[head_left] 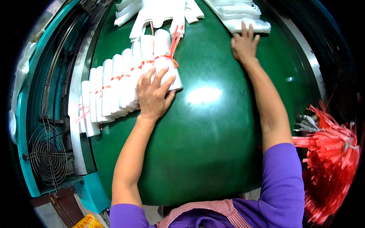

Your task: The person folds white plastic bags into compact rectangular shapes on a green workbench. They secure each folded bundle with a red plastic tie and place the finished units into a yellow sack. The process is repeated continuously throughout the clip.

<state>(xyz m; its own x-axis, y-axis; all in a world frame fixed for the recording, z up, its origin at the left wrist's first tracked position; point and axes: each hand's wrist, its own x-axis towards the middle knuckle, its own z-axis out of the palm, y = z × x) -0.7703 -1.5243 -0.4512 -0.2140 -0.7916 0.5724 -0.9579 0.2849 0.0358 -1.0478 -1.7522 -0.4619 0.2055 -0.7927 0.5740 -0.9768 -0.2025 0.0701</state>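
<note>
My left hand (153, 95) lies on the near end of a row of white plastic bag bundles (127, 72), fingers spread and slightly bent. Red plastic ribbon (124, 76) ties these folded bundles around their middles, and a knot with loose ends shows on the rightmost bundle (162, 45). With fingers apart, my right hand (245, 43) reaches far forward, its fingertips at the near edge of a loose stack of white bags (247, 22). Whether it pinches any bag there cannot be seen. Flat white bags with handles (161, 13) lie beyond the tied row.
All this rests on a green work surface (205, 144) with metal rails (300, 41) along both sides. A thick bunch of red ribbon strips (330, 159) hangs at the right. To the left are a teal machine frame (28, 159) and a round wire fan guard (48, 154).
</note>
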